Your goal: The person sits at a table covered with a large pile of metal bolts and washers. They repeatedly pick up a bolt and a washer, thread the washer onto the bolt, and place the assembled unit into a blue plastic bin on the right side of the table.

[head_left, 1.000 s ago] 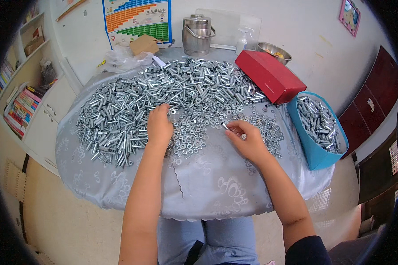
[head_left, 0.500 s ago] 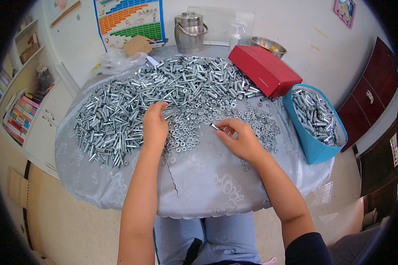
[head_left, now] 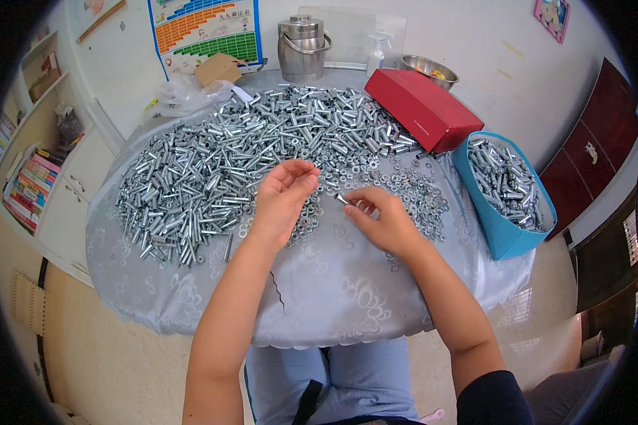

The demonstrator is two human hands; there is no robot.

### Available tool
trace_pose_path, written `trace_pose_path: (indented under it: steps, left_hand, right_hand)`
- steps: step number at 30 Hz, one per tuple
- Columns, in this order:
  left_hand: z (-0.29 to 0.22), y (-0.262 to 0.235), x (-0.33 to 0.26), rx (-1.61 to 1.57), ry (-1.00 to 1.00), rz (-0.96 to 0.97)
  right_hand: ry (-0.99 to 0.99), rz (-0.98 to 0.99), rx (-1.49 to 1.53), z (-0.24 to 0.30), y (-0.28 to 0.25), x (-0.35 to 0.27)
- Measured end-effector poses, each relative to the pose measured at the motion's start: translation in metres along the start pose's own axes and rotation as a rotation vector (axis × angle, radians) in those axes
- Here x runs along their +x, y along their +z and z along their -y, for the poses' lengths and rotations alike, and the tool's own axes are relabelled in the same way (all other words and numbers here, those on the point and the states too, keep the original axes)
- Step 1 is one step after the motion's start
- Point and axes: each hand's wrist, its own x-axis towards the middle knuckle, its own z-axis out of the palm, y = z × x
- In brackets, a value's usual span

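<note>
Right hand (head_left: 384, 221) pinching a small bolt (head_left: 342, 200) just above the washers (head_left: 411, 195) on the counter (head_left: 333, 283); left hand (head_left: 282, 198) raised, palm loosely cupped, fingers half-curled, beside the bolt pile (head_left: 220, 170).

Round table crowded with hardware

A heap of bolts (head_left: 220, 170) covers the table's (head_left: 333, 283) left and middle — washers and nuts (head_left: 411, 195) lie to its right. Further right, a box (head_left: 422, 110) lies behind a bin (head_left: 507, 191) at the edge holding more bolts. A metal pot (head_left: 303, 48) and a bowl (head_left: 429, 69) stand at the far side.
</note>
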Motion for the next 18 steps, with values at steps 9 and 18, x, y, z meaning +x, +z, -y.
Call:
trace_pose_path:
  steps: [9, 18]
  left_hand:
    - [0.0001, 0.0053, -0.0026, 0.022, -0.038, 0.039]
    - [-0.0042, 0.0051, -0.0027, -0.129, -0.100, -0.006]
  right_hand:
    - [0.023, -0.064, -0.031, -0.0036, -0.0025, 0.0009]
    - [-0.021, -0.041, 0.000, -0.0077, -0.0016, 0.0020]
